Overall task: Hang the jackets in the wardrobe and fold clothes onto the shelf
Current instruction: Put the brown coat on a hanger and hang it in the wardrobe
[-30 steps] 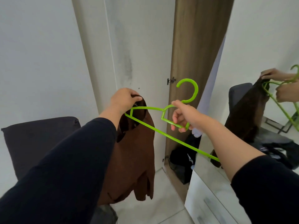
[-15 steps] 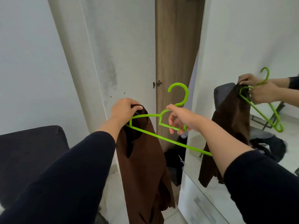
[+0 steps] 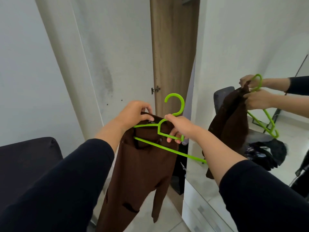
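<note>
A brown jacket (image 3: pixel 142 169) hangs down in front of me from its collar. My left hand (image 3: pixel 133 114) pinches the collar at the top, over the left arm of a bright green plastic hanger (image 3: pixel 175 106). My right hand (image 3: pixel 178 126) grips the hanger at its neck, just below the hook. The hanger's left end sits inside the jacket's collar; its right end sticks out bare toward the mirror. The wardrobe's wooden door (image 3: pixel 172 47) stands open edge-on straight ahead.
A mirrored wardrobe door (image 3: pixel 250 47) fills the right side and reflects my hands, the jacket and dark clothes on a chair. A dark upholstered seat (image 3: pixel 28 164) is at the lower left. Dark items (image 3: pixel 180 178) lie at the wardrobe's bottom. White drawers (image 3: pixel 200 213) are below the mirror.
The jacket's collar has been drawn further over the hanger's left arm. My left hand moved from a fist on the collar to a pinch. The view shifted right and up.
</note>
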`<action>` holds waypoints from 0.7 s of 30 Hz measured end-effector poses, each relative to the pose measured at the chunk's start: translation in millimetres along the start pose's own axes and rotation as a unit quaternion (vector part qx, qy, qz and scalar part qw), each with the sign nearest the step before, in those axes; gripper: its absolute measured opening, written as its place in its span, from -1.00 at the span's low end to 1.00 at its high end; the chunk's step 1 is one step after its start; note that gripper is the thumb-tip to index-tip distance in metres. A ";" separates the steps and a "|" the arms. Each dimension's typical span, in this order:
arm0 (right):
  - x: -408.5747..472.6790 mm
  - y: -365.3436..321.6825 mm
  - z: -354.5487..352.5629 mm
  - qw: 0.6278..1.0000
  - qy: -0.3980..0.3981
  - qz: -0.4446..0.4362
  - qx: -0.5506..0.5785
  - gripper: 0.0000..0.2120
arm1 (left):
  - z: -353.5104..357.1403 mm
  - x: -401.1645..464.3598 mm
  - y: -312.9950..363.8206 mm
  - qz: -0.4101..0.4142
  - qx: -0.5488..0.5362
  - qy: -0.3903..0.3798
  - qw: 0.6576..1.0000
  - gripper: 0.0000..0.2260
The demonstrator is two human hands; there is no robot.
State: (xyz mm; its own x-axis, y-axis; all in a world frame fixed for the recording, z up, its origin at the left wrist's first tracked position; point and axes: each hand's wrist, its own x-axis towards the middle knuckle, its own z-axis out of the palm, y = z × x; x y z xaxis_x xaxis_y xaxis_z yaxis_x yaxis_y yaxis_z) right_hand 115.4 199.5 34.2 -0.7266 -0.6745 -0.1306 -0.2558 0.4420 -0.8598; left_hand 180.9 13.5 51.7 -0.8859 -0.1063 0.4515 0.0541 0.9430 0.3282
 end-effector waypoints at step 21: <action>18.0 -15.1 -0.7 0.987 0.027 -0.012 -0.158 -0.41 | -5.3 -30.8 -38.6 -0.220 0.359 0.015 0.907 -0.78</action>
State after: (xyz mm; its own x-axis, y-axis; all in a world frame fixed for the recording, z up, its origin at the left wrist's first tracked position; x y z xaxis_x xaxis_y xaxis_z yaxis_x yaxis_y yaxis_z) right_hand 105.7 181.1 45.2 -0.7488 -0.6582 -0.0777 -0.4533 0.5941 -0.6645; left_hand 208.5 -21.3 29.5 -0.7360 -0.5201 0.4332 -0.6246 0.7686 -0.1383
